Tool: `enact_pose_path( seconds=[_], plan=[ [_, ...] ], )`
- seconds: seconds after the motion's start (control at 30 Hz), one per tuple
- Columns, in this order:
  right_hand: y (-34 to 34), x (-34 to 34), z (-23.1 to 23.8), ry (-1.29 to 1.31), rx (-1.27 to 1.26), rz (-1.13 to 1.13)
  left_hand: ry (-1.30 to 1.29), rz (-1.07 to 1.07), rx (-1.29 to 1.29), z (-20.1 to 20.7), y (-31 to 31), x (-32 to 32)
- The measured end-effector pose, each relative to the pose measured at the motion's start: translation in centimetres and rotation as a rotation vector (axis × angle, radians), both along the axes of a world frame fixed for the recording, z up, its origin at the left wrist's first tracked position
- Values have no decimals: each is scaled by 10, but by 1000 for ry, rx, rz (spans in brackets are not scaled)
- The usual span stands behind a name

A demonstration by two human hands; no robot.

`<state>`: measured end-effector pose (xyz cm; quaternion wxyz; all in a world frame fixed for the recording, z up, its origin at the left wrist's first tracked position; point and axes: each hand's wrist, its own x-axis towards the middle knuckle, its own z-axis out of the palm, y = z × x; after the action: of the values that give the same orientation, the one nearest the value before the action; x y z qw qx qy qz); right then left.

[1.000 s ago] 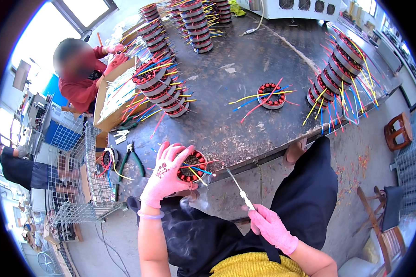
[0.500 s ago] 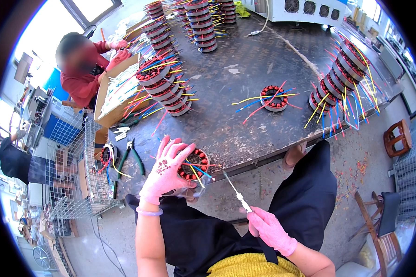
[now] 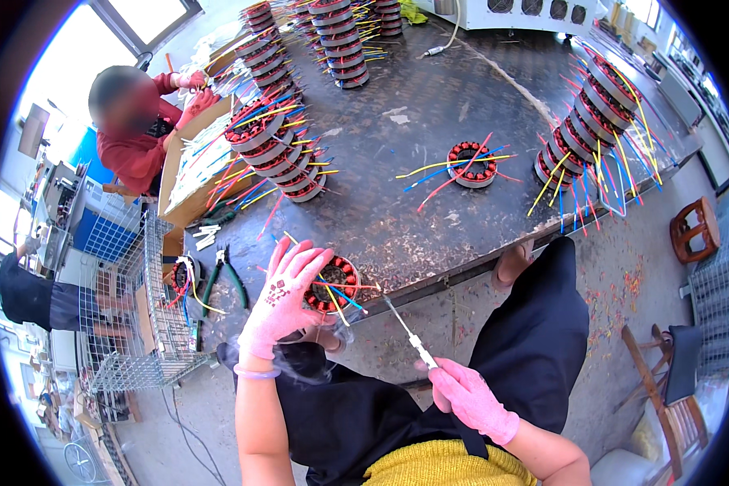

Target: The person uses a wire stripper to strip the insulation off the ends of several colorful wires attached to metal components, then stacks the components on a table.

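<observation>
My left hand [image 3: 277, 312], in a pink glove, grips a motor stator [image 3: 351, 275] at the table's near edge. Its round body has red windings, and red, blue and yellow leads stick out toward the right. The palm and fingers hide its left side. In my right hand [image 3: 474, 398], also gloved in pink, is a soldering iron [image 3: 417, 343] with a white collar, pointing up and left. Its thin tip is close to the end of a red lead; whether they touch I cannot tell. Thin smoke drifts by my left wrist.
Another stator [image 3: 472, 165] lies farther back on the dark table [image 3: 397, 194]. Stator stacks stand at left [image 3: 277, 150] and right [image 3: 589, 121]. Green-handled pliers [image 3: 233, 279] and a wired stator [image 3: 183, 275] lie left of my hand. A co-worker [image 3: 134, 134] sits beyond a cardboard box [image 3: 174, 190].
The view has shifted slightly, so the table things sit a little farther left. Smoke now shows more plainly around my left wrist. Both hands keep their grips, and the iron's tip stays near the leads.
</observation>
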<state>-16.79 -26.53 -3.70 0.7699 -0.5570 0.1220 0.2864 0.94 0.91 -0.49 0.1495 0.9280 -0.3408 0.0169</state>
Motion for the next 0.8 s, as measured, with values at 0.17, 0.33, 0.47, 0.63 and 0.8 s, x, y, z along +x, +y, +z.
enact_pose_path(
  seconds=[0.17,0.33,0.47,0.63,0.8],
  plan=[
    [2,-1,-1,20,35,-24,-28,-14,-12,-5,2,1],
    [1,-1,1,9,-6,-12,12,-2,-18,2,1,-2],
    [0,-1,-3,-1,15,-6,2,-2,-11,-3,1,-1],
    [1,0,-1,12,26,-13,4,-5,0,-1,2,-1],
    [0,-1,-1,-17,-6,-1,-14,-12,22,-4,3,0]
  ],
)
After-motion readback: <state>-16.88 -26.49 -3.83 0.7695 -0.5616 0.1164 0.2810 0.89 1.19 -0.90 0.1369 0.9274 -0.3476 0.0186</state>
